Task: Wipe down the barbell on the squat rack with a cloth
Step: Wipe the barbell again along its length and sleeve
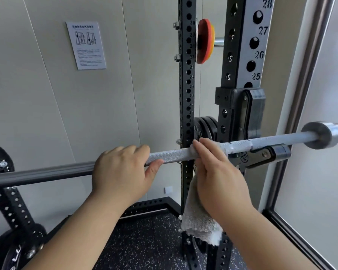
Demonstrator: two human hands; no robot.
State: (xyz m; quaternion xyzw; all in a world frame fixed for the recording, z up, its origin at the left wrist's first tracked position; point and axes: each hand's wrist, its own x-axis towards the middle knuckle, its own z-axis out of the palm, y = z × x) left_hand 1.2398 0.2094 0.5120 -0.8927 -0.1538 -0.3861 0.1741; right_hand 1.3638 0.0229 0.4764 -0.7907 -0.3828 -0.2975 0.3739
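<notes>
The silver barbell (172, 155) runs across the view, resting on a black J-hook (265, 154) of the squat rack at the right. My left hand (121, 170) grips the bar from above, with fingers over it and thumb under it. Just to its right, my right hand (217, 168) presses a pale grey cloth (197, 217) against the bar. The cloth's loose end hangs down below the bar. The bar's collar and sleeve (320, 136) stick out past the hook.
Black perforated rack uprights (186, 84) stand behind the bar, with black weight plates (204, 127) and small orange plates (205, 40) stored on pegs. More plates (12, 248) sit low left. A glass partition frame (300, 106) closes the right side. Speckled rubber floor (144, 242) lies below.
</notes>
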